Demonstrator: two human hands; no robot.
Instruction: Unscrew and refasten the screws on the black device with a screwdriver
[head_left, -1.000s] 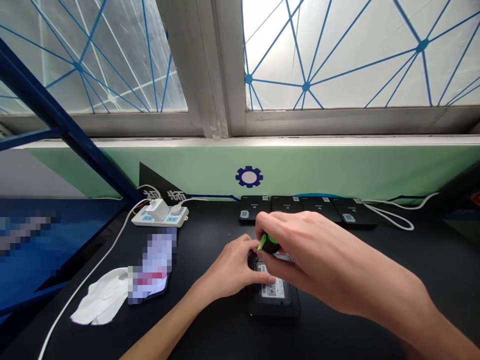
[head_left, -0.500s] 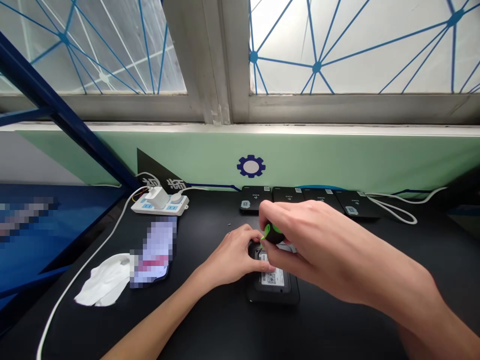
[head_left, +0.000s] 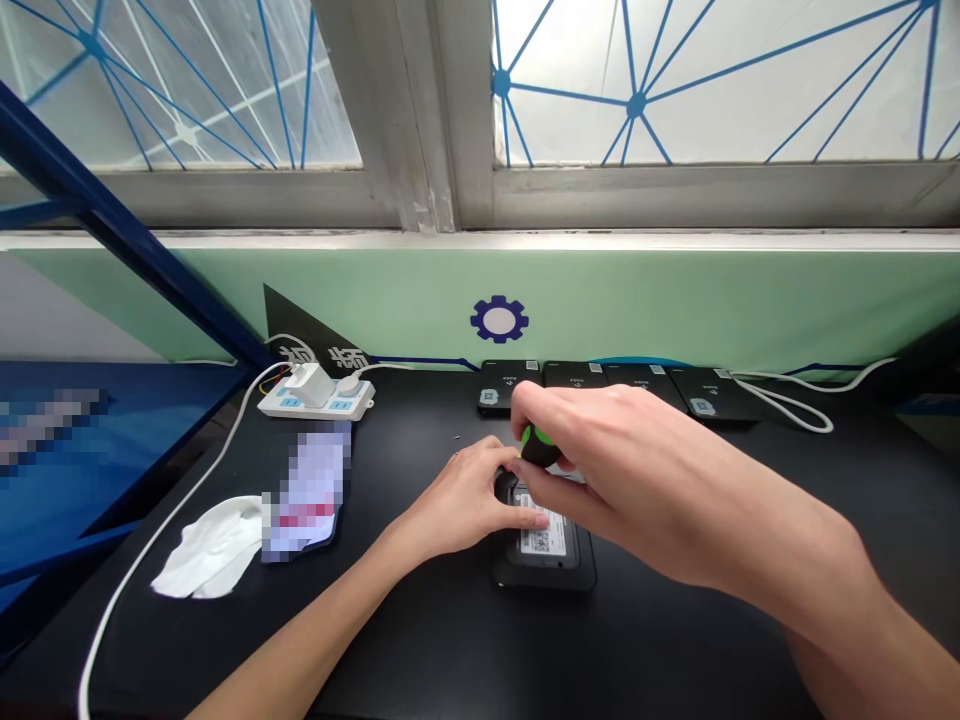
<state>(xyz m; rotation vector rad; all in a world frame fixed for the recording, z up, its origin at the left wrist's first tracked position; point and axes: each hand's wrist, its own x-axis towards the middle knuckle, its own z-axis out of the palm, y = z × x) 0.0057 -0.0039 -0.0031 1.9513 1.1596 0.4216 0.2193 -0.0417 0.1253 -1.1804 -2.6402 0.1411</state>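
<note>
A flat black device [head_left: 546,575] with a white printed label lies on the black table in front of me. My left hand [head_left: 469,500] is closed on its left side, thumb across the label and fingers at the far edge. My right hand [head_left: 600,450] grips a screwdriver [head_left: 538,447] by its black and green handle, above the device's far end. The screwdriver's tip is hidden behind my fingers, so I cannot tell what it touches. Just left of the far edge lies a tiny dark piece [head_left: 456,437], perhaps a screw.
Several black boxes [head_left: 504,385] line the wall at the back. On the left are a white power strip [head_left: 315,400], a phone [head_left: 311,490], a crumpled white tissue [head_left: 210,550] and a white cable [head_left: 150,540]. Another white cable loop [head_left: 806,420] lies back right.
The view has shifted slightly, so the scene sits a little higher. The screwdriver's handle shows a slightly different turn and lean in my right hand. My left hand keeps its hold.
</note>
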